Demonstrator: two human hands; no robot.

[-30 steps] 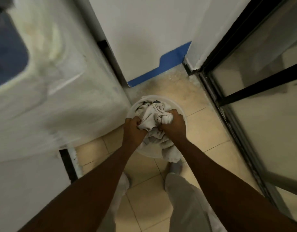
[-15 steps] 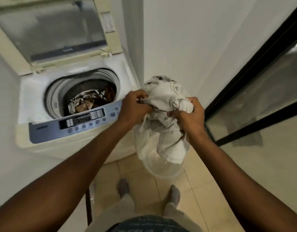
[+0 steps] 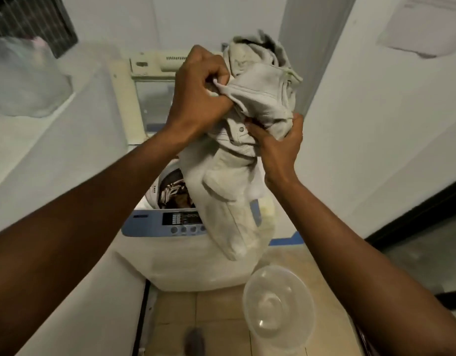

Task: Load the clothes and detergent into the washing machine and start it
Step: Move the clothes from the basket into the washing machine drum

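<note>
Head camera is looking down on both hands holding a pale bundle of clothes (image 3: 243,140) up in the air, above and just in front of the open washing machine (image 3: 175,255). The left hand (image 3: 198,98) is clenching a fold near the top of the bundle; the right hand (image 3: 278,147) is gripping it lower down, fingers curling into the fabric from below. A long loose end is hanging down over the control panel (image 3: 180,222) and hiding part of the drum opening, where some darker clothes (image 3: 174,192) are already lying. The clear plastic bowl (image 3: 278,307) is sitting empty on the floor beside the machine. The cloth is looking soft, thick and floppy, probably not heavy but bulky, so gripping it in bunched handfuls is likely working best, with the dangling end needing gathering in so it is not snagging on the rim.
</note>
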